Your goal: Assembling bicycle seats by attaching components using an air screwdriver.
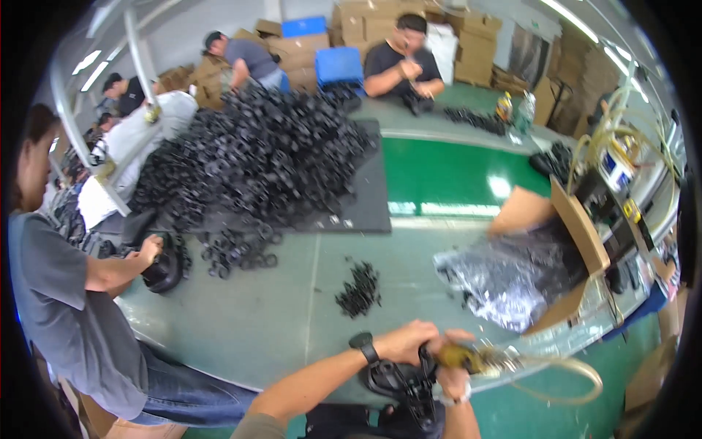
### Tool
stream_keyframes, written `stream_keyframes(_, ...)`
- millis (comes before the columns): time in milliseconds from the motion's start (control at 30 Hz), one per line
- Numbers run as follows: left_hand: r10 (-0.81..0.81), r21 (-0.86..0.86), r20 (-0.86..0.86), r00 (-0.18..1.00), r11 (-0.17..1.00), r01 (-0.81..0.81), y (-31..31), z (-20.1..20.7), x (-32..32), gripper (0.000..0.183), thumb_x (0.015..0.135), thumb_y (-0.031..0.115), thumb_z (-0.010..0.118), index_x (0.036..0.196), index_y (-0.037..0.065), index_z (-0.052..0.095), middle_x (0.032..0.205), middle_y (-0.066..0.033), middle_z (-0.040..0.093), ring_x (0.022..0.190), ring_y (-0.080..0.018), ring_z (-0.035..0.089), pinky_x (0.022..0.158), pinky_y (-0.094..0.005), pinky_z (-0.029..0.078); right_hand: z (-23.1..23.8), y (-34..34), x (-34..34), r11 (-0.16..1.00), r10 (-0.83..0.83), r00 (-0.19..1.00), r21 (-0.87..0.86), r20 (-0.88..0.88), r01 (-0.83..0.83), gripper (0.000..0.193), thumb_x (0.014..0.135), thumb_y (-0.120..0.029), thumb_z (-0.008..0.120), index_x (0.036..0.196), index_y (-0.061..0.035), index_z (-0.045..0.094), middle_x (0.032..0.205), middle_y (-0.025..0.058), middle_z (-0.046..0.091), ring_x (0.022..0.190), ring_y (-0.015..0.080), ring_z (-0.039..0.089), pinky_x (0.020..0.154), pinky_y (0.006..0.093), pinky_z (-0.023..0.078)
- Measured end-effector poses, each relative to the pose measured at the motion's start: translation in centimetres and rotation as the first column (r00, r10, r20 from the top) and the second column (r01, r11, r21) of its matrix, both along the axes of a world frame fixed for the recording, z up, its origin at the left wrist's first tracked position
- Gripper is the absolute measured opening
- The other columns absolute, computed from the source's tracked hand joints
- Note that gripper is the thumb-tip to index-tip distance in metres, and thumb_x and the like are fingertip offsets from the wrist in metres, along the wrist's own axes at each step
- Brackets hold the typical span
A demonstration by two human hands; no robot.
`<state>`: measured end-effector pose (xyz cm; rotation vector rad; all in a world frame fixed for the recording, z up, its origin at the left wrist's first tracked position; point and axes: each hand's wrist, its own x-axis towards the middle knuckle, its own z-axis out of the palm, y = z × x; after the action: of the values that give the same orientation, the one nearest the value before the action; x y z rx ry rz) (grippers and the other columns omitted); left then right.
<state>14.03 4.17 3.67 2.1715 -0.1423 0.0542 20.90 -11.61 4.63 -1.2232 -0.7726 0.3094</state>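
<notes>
Close to my body at the table's near edge, my left hand (407, 342) has its fingers closed on a black plastic part (398, 380) with open loops. Beside it, my right hand (452, 374) is wrapped round a yellow air screwdriver (461, 357). The tool lies almost level over the part, and its pale hose (585, 373) curves off to the right. Where the tool's tip meets the part is hidden by my fingers. Ahead of my hands, a small heap of black screw-like pieces (358, 290) lies on the green table (285, 322).
A large pile of black ring-shaped parts (256, 154) covers a dark mat (373, 212). To the right, an open cardboard box (578, 227) holds clear plastic bagging (504, 285). A person (80, 293) works at my left; another person (406, 66) sits across the green belt (453, 175).
</notes>
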Motion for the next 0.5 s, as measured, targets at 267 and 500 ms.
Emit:
stream_keyframes(267, 0.936, -0.424, -0.09, 0.341, 0.274, -0.863, 5.0, 1.1, 2.3, 0.057, 0.076, 0.031, 0.076, 0.116, -0.002, 0.054, 0.119, -0.0187, 0.055, 0.109, -0.0286, 0.056, 0.093, -0.0354, 0.044, 11.1, -4.1, -4.1, 0.852, 0.232, 0.968, 0.499, -0.092, -0.156, 0.083, 0.074, -0.067, 0.063, 0.122, -0.0004, 0.05, 0.084, 0.0191, 0.059, 0.073, 0.0312, 0.056, 0.069, 0.0422, 0.047)
stream_keyframes(500, 0.876, 0.475, 0.373, 0.305, 0.102, -0.874, 4.2, -1.7, -10.4, 0.053, 0.085, 0.04, 0.06, 0.124, 0.004, 0.049, 0.127, -0.0184, 0.048, 0.121, -0.0378, 0.04, 0.098, -0.0491, 0.036, 7.6, -5.9, -4.6, 0.888, 0.317, 0.917, 0.415, -0.243, -0.197, 0.085, 0.068, -0.066, 0.071, 0.121, -0.0029, 0.05, 0.087, 0.0146, 0.059, 0.078, 0.0273, 0.056, 0.071, 0.0406, 0.048)
